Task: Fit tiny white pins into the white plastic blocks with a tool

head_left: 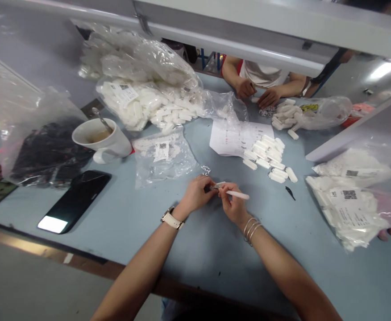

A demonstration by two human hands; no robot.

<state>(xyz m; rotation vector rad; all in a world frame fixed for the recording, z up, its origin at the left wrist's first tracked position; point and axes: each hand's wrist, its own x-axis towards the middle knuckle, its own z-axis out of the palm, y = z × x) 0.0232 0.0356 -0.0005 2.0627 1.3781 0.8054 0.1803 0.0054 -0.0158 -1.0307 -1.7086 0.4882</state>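
My left hand (196, 195), a watch at its wrist, pinches a small part (214, 187) with a dark patterned face; fingers hide much of it. Against it, my right hand (233, 206), with several bangles, grips a slim white pen-like tool (239, 195). Its tip is hidden between the hands. Just beyond my left fingers lie tiny white pieces (205, 170). Farther right is a pile of white oblong plastic casings (265, 150) beside a printed paper sheet (227, 137). A small black curved piece (289, 193) lies nearer my right hand.
Left stand a white mug with spoon (115, 142), a phone (76, 200) and a bag of dark parts (48, 151). Bags of white parts (131, 102) fill the back left; another bag (349, 209) lies right. Across the table, a co-worker's hands (267, 96) handle a white piece.
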